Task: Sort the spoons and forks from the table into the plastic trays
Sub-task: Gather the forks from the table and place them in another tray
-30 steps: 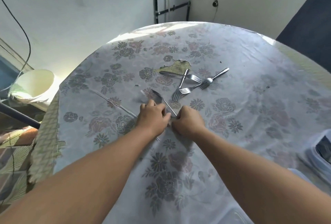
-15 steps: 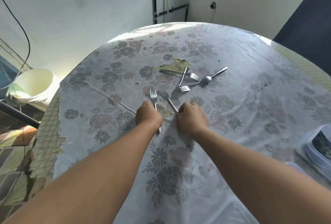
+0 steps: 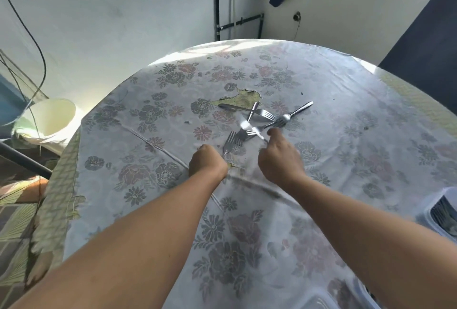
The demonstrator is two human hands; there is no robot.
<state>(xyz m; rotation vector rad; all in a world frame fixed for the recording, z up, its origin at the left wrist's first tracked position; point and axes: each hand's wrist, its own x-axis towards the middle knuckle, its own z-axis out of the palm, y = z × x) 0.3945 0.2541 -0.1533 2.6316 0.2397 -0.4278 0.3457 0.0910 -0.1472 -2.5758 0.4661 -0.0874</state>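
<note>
Floral tablecloth (image 3: 346,160), torn mid-table, bears forks (image 3: 262,113); white walls (image 3: 123,24) behind.

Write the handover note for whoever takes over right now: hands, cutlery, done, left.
Left hand: closed on a fork, tines pointing away.
Right hand: lifting a blurred fork toward the pile.
Pile of forks lies crossed at the table's centre.
Tray at the right edge already holds cutlery.
Done: some pieces are in the tray.
Left: both held forks and the pile.
</note>
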